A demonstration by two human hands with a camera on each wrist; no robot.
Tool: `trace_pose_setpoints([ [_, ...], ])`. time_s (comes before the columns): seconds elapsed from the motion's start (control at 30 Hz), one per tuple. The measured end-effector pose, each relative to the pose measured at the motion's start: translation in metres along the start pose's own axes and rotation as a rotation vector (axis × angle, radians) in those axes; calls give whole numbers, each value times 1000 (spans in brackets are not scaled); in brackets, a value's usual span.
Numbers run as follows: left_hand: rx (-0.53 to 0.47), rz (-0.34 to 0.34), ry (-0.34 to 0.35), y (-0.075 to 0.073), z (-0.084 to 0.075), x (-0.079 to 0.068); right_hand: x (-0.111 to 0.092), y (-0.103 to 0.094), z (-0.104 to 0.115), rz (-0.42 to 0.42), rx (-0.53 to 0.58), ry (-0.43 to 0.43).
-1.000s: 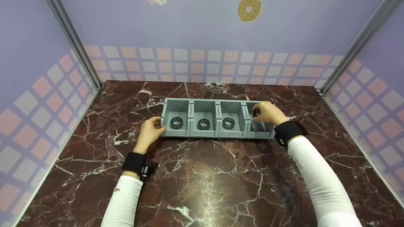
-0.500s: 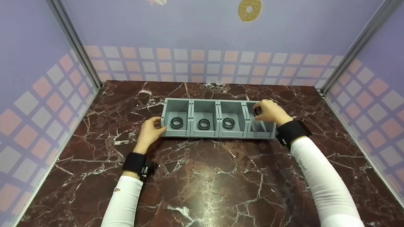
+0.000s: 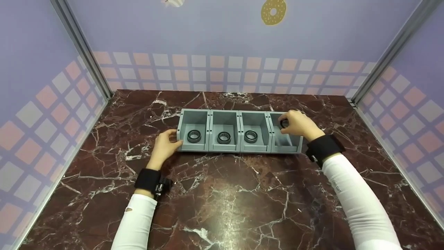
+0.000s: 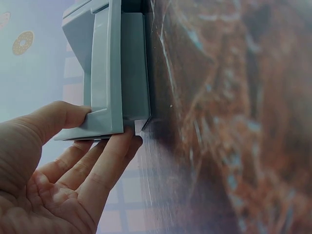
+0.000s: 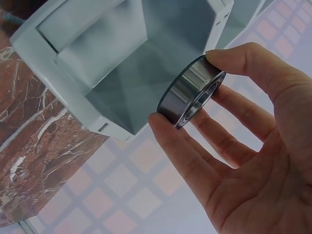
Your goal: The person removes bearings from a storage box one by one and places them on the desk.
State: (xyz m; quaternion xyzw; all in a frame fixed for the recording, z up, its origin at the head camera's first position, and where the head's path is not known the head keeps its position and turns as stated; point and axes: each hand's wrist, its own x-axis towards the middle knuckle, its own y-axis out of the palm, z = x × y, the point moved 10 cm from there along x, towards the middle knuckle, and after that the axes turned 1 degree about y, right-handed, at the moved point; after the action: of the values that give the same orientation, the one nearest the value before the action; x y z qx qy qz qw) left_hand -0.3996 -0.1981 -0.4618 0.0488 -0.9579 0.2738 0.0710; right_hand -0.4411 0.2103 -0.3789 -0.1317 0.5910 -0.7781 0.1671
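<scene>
- Right wrist view: the right hand (image 5: 258, 151) pinches a silver steel ring bearing with dark edges (image 5: 187, 95) across its outer diameter, thumb on one side and a finger on the opposite side. The bearing is tilted, at the open top of the rightmost grey plastic open-front bin (image 5: 102, 53). Contact with the bin wall cannot be confirmed.
- Recommended handling: grip the outer ring only; the smooth curved metal may slip if the pinch is off-centre. Clear the bin rims before any sideways travel.
- Left wrist view: the left hand (image 4: 56, 183) pinches the front corner of the leftmost grey plastic bin (image 4: 108, 63), thumb inside, fingers outside. Apply light, steady pressure; pulling could skew the row.
- Head view: the four bins stand side by side on the red-brown marbled tabletop (image 3: 222, 194). Three similar bearings, left (image 3: 194, 136), middle (image 3: 224, 138) and right (image 3: 250, 136), lie one per bin in the other bins. Avoid knocking the dividing walls.
</scene>
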Motion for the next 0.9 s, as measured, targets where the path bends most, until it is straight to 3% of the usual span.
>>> trace_pose_setpoints([
  [0.9, -6, 2, 15, 0, -2, -2, -32, -10, 20, -8, 15, -44],
])
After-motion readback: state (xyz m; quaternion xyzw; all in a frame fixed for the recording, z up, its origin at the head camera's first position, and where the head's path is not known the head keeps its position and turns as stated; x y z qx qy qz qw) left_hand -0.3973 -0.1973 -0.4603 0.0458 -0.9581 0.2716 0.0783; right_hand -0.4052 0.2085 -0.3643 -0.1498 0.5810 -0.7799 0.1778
